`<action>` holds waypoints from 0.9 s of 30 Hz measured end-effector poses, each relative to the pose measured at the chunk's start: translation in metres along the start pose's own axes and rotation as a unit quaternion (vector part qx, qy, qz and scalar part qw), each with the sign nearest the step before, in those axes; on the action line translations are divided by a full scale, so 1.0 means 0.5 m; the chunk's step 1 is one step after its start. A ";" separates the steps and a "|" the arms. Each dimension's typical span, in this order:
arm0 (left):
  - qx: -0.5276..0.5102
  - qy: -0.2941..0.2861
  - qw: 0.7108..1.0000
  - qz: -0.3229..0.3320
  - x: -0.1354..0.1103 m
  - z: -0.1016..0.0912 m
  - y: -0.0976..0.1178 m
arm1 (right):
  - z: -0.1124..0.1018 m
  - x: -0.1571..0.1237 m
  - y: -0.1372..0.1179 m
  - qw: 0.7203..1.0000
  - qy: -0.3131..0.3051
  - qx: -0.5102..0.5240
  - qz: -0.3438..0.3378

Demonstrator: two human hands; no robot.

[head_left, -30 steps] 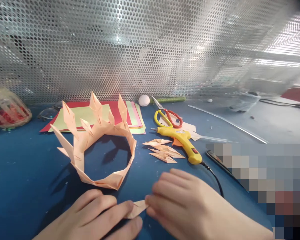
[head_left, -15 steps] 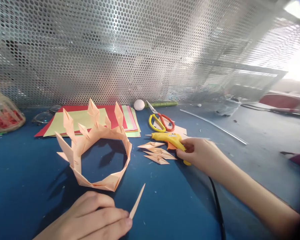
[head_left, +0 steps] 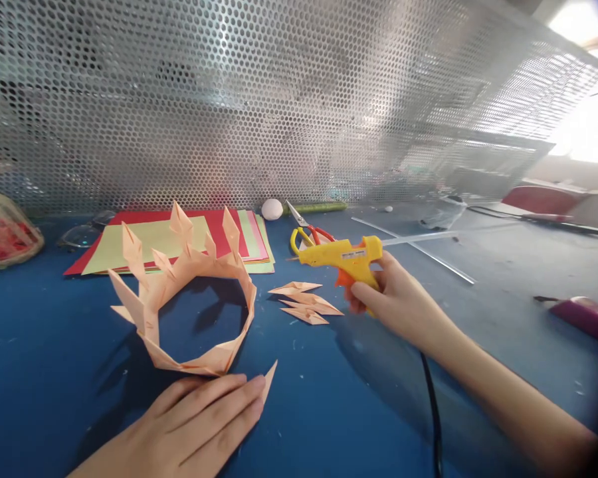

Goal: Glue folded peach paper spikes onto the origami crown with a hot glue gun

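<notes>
My right hand [head_left: 396, 302] grips a yellow glue gun [head_left: 341, 255] by its handle, lifted off the blue table [head_left: 40, 345] with its nozzle pointing left. Its black cord [head_left: 431, 405] trails down toward me. My left hand [head_left: 199, 425] lies flat near the front edge, fingers stretched out, pressing down a small folded peach paper piece [head_left: 269, 380] whose tip sticks out. Just beyond it stands a peach paper crown [head_left: 179, 292] with pointed spikes. A few loose folded peach points [head_left: 303, 302] lie between the crown and the glue gun.
Coloured paper sheets [head_left: 154, 239] are stacked behind the crown. Red and yellow scissors [head_left: 306, 232], a white ball [head_left: 272, 209] and a green stick lie by the perforated metal wall [head_left: 279, 99]. A basket [head_left: 4, 232] sits far left, a purple object [head_left: 585, 315] far right.
My right hand left the paper piece, reached to the glue gun and lifted it off the table. My left hand flattened over the folded piece.
</notes>
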State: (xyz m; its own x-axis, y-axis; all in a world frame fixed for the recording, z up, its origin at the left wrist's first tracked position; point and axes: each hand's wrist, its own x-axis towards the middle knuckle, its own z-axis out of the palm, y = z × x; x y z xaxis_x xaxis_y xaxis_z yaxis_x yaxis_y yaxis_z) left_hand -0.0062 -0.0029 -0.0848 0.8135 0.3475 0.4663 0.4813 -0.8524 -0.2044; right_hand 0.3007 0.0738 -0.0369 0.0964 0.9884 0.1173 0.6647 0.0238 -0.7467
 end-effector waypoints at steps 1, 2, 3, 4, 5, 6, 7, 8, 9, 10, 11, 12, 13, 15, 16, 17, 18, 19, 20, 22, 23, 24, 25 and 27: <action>0.014 -0.020 1.000 0.007 -0.002 0.001 -0.002 | -0.001 -0.004 -0.005 1.000 -0.009 0.002 -0.004; 0.019 -0.037 0.999 0.011 -0.004 0.000 -0.003 | -0.002 -0.008 -0.010 1.000 -0.016 0.001 -0.006; 0.019 -0.050 0.998 0.014 -0.005 -0.002 -0.004 | -0.003 -0.013 -0.016 1.000 -0.023 -0.002 -0.008; 0.014 -0.061 0.998 0.014 -0.007 -0.004 -0.004 | -0.005 -0.017 -0.021 1.000 -0.029 -0.006 -0.010; 0.006 -0.070 0.997 0.012 -0.008 -0.007 -0.003 | -0.007 -0.022 -0.027 0.999 -0.035 -0.010 -0.012; -0.004 -0.076 0.997 0.009 -0.009 -0.010 -0.001 | -0.008 -0.026 -0.033 0.999 -0.041 -0.013 -0.015; -0.013 -0.081 0.997 0.006 -0.010 -0.012 0.000 | -0.009 -0.030 -0.038 0.999 -0.049 -0.014 -0.018; -0.021 -0.083 0.996 0.002 -0.011 -0.015 0.002 | -0.009 -0.034 -0.042 0.998 -0.057 -0.018 -0.020; -0.029 -0.085 0.996 -0.001 -0.012 -0.017 0.003 | -0.008 -0.038 -0.046 0.997 -0.065 -0.025 -0.019; -0.036 -0.086 0.996 -0.002 -0.012 -0.019 0.004 | -0.006 -0.042 -0.049 0.997 -0.072 -0.036 -0.014; -0.042 -0.086 0.995 -0.004 -0.012 -0.021 0.005 | -0.004 -0.046 -0.051 0.995 -0.078 -0.055 -0.008; -0.047 -0.086 0.995 -0.005 -0.012 -0.023 0.006 | -0.001 -0.049 -0.053 0.994 -0.082 -0.077 -0.004; -0.052 -0.086 0.995 -0.007 -0.011 -0.025 0.007 | 0.002 -0.053 -0.054 0.991 -0.086 -0.100 -0.002; -0.059 -0.086 0.994 -0.018 -0.010 -0.028 0.009 | 0.007 -0.058 -0.055 0.987 -0.089 -0.132 -0.007; -0.064 -0.084 0.994 -0.026 -0.009 -0.029 0.011 | 0.009 -0.060 -0.056 0.986 -0.091 -0.142 -0.014; -0.068 -0.082 0.994 -0.034 -0.009 -0.030 0.013 | 0.011 -0.061 -0.056 0.984 -0.093 -0.151 -0.022; -0.071 -0.080 0.993 -0.041 -0.009 -0.030 0.014 | 0.013 -0.062 -0.056 0.982 -0.095 -0.161 -0.030; -0.075 -0.077 0.993 -0.047 -0.009 -0.029 0.016 | 0.014 -0.062 -0.055 0.979 -0.097 -0.173 -0.040; -0.079 -0.074 0.993 -0.054 -0.010 -0.028 0.018 | 0.015 -0.062 -0.055 0.976 -0.098 -0.188 -0.050; -0.092 -0.067 0.991 -0.067 -0.011 -0.028 0.021 | 0.016 -0.062 -0.053 0.968 -0.097 -0.220 -0.069; -0.098 -0.063 0.990 -0.074 -0.010 -0.029 0.022 | 0.016 -0.062 -0.052 0.964 -0.096 -0.234 -0.078; -0.102 -0.068 0.990 -0.075 -0.010 -0.032 0.021 | 0.016 -0.061 -0.050 0.961 -0.095 -0.246 -0.088; -0.100 -0.079 0.989 -0.069 -0.010 -0.035 0.021 | 0.015 -0.061 -0.048 0.958 -0.094 -0.254 -0.097; -0.087 -0.113 0.989 -0.050 -0.009 -0.043 0.017 | 0.014 -0.061 -0.044 0.953 -0.102 -0.261 -0.114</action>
State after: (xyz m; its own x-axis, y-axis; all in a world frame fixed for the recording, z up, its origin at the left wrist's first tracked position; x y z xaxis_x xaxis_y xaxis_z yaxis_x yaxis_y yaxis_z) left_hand -0.0126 -0.0201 -0.0701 0.8258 0.4956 0.2693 0.5163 -0.8564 -0.0073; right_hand 0.2781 0.0444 -0.0286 -0.2044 0.9765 0.0685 0.9344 0.2155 -0.2837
